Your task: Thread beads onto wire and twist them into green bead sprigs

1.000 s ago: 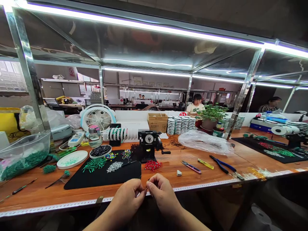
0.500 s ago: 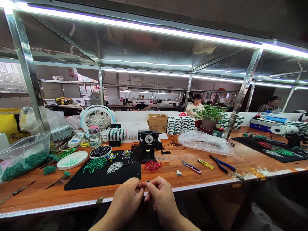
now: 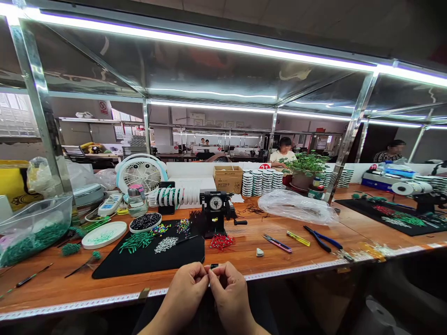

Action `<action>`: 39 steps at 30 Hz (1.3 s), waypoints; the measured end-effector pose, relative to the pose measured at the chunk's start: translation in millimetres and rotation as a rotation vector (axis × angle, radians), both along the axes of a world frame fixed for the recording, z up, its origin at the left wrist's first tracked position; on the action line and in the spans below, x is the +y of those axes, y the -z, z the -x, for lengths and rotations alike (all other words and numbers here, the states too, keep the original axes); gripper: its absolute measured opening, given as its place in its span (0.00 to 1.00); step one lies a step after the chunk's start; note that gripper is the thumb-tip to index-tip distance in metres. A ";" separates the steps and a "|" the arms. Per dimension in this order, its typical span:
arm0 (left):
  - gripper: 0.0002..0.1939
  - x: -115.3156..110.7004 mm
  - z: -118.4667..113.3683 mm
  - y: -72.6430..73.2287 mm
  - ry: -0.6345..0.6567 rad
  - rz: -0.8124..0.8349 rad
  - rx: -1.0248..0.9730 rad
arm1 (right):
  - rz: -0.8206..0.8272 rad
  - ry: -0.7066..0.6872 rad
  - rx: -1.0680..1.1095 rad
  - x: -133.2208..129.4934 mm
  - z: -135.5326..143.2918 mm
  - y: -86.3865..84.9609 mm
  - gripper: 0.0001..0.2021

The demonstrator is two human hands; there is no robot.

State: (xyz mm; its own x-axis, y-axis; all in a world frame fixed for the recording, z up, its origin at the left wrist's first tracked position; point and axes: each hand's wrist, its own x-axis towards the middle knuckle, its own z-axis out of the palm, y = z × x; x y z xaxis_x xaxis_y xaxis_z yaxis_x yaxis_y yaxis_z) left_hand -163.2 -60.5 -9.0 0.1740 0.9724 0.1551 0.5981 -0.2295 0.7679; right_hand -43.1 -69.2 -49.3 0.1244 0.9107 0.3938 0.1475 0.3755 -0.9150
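My left hand [image 3: 186,289] and my right hand [image 3: 232,292] meet at the table's front edge, thumbs and fingertips pinched together. A small black piece [image 3: 214,265] pokes out between the fingertips; its kind is too small and covered to make out. Just beyond lies a black mat [image 3: 146,260] bearing green tube pieces [image 3: 136,242], small silver pieces [image 3: 166,244] and coloured beads [image 3: 183,225]. A heap of red strands [image 3: 221,241] sits in front of a black hand-cranked winder [image 3: 213,211], whose dial faces me. White spools [image 3: 179,195] line its shaft.
To the right lie snips [image 3: 277,243], a yellow-handled tool [image 3: 298,238], pliers [image 3: 321,238] and a white lump [image 3: 259,252]. A dish of black beads [image 3: 145,222], a white plate [image 3: 104,234] and a fan [image 3: 141,172] stand left. A co-worker [image 3: 284,151] sits across.
My hands have drawn closer together, the right one shifting slightly left. More of the black piece shows above the fingertips now.
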 end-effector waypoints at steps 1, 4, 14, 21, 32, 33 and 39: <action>0.14 -1.6 -0.2 -0.9 0.003 -0.005 -0.009 | -0.005 0.004 -0.038 -0.5 -0.6 0.6 0.11; 0.13 -6.1 -0.3 -4.9 0.025 -0.008 -0.033 | -0.071 -0.036 -0.111 -1.8 -3.5 2.3 0.09; 0.13 -7.9 0.7 -8.3 0.046 -0.076 0.153 | -0.165 -0.037 -0.236 -2.5 -10.6 -8.1 0.09; 0.12 -13.8 -2.1 -6.9 0.038 -0.125 0.285 | -0.021 0.024 -0.254 -3.6 -9.1 -19.4 0.10; 0.13 -7.6 -0.3 -3.9 0.033 -0.106 0.142 | -0.106 0.000 -0.230 -0.3 -10.1 -15.5 0.08; 0.13 -6.3 -0.1 -4.0 0.033 -0.071 0.098 | -0.136 -0.001 -0.230 0.5 -10.9 -13.6 0.08; 0.11 -1.9 4.3 -10.8 0.191 0.196 -0.196 | -0.356 -0.014 -0.458 0.2 -16.7 -6.9 0.13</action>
